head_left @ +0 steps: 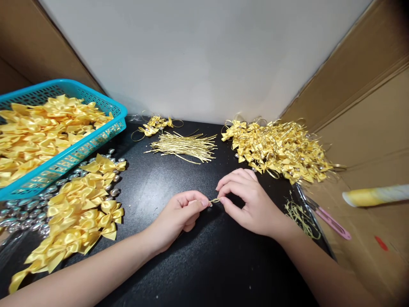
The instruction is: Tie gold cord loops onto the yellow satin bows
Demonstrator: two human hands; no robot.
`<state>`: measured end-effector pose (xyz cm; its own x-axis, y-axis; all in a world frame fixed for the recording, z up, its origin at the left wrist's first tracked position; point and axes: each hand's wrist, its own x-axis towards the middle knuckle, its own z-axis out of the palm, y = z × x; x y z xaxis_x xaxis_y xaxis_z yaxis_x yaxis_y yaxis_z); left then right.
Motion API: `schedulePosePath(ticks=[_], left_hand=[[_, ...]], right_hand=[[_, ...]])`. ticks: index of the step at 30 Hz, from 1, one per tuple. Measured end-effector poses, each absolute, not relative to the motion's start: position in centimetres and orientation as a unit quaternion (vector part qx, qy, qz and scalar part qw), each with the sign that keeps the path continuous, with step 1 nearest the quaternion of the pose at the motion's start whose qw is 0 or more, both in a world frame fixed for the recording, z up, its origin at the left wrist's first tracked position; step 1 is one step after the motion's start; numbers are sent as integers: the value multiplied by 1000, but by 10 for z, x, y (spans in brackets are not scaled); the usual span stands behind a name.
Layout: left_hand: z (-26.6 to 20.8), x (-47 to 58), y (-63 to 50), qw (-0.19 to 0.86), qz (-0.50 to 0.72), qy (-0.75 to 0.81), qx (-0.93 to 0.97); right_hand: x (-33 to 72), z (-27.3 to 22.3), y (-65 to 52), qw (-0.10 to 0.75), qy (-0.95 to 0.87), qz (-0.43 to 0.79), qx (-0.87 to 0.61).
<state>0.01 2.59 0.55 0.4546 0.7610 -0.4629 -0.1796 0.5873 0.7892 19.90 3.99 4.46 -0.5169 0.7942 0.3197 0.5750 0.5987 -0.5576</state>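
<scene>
Over the middle of the black table, my left hand (183,213) and my right hand (244,198) pinch a thin gold cord (216,200) between thumbs and fingertips. A short stretch of the cord shows in the gap between the hands and looks looped or twisted. Its other parts are hidden by my fingers. Beyond my hands lies a bundle of straight gold cords (185,147). To the left of my left hand is a pile of yellow satin bows (78,213), with shiny silver beads (30,211) around it.
A blue plastic basket (123,113) full of yellow bows stands at the left. At the back right is a heap of beaded bows with cord loops (281,147); a few similar ones (155,124) lie at the back. Cord scraps (302,219) and a pink-handled cutter (332,224) are by the right edge.
</scene>
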Motion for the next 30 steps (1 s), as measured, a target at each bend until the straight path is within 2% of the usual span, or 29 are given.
schedulePosePath(ticks=[30], left_hand=[[8,2,25,765,294,446,359]], right_hand=[[193,44,36,270,-865,192,-377]])
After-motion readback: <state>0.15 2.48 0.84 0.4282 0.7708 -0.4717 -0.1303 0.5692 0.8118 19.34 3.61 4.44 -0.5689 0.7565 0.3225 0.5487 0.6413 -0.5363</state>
